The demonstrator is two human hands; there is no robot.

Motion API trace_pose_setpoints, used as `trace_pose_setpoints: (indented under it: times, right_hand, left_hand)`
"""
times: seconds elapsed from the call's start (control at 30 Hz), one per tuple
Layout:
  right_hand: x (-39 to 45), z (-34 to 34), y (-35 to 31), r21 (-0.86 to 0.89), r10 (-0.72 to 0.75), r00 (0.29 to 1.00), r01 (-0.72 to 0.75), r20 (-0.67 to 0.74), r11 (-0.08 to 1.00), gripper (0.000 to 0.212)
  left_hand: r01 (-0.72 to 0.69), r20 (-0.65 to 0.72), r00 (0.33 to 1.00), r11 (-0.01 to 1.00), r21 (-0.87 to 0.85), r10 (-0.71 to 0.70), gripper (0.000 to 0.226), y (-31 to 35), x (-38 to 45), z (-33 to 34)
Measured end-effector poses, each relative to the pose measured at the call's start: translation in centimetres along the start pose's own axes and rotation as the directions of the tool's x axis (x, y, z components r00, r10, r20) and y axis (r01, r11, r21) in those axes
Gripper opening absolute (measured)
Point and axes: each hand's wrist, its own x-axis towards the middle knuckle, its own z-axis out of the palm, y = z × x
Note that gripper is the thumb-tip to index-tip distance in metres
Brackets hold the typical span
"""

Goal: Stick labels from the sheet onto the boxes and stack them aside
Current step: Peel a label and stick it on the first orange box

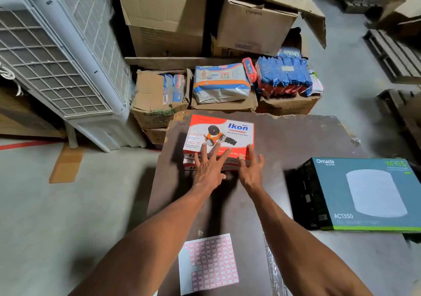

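Observation:
A red and white Ikon tape dispenser box point(227, 129) lies at the far end of the dark table point(296, 140), on top of at least one similar box point(190, 165). My left hand point(209, 165) and my right hand point(249, 168) both rest on its near edge, fingers spread over the top and front. A label sheet point(208, 262) with pink-edged stickers lies on the table's near end, between my forearms. A teal and black Omada box point(364, 195) sits on the table's right side.
Beyond the table stand worn cartons point(155, 95) holding diaper packs point(221, 82) and blue packets point(282, 76), with large cartons point(164, 10) behind. A white air cooler point(57, 51) stands left. Pallets point(394, 51) lie at right on the grey floor.

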Motion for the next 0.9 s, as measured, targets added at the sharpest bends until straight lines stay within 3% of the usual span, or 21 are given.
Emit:
trace_pose_setpoints:
  times: [0.23,0.43,0.57,0.63,0.77,0.9]
  right_hand:
    - [0.1,0.3,-0.2,0.22,0.029,0.997,-0.012,-0.076,0.975,0.056]
    - [-0.5,0.1,-1.0,0.394,0.086,0.994,-0.055,-0.062,0.918,0.058]
    - [-2.2,-0.2,-1.9,0.416,0.071,0.992,-0.021,-0.104,0.909,0.056]
    - [-3.4,0.1,-2.7,0.435,0.088,0.986,-0.018,-0.141,0.9,0.053]
    - [-6.1,0.4,-3.8,0.371,0.095,0.95,0.024,-0.299,0.928,0.047]
    - [-8.8,0.0,-5.6,0.277,-0.021,0.94,0.122,-0.341,0.953,0.046]
  left_hand:
    - [-0.004,-0.011,1.0,1.0,-0.011,0.004,0.098,0.0,-0.2,0.4]
    - [0.029,-0.066,0.997,1.0,0.013,-0.028,0.097,0.1,-1.1,0.3]
    - [0.004,-0.226,0.974,0.991,0.134,0.027,0.101,1.1,-2.2,0.7]
    - [-0.044,-0.302,0.95,0.992,0.115,0.077,0.098,1.8,-2.7,1.2]
    - [-0.089,-0.452,0.884,0.992,0.092,0.121,0.066,2.7,-4.5,2.0]
    - [-0.041,-0.46,0.885,0.996,0.075,0.071,0.06,3.2,-5.6,1.6]
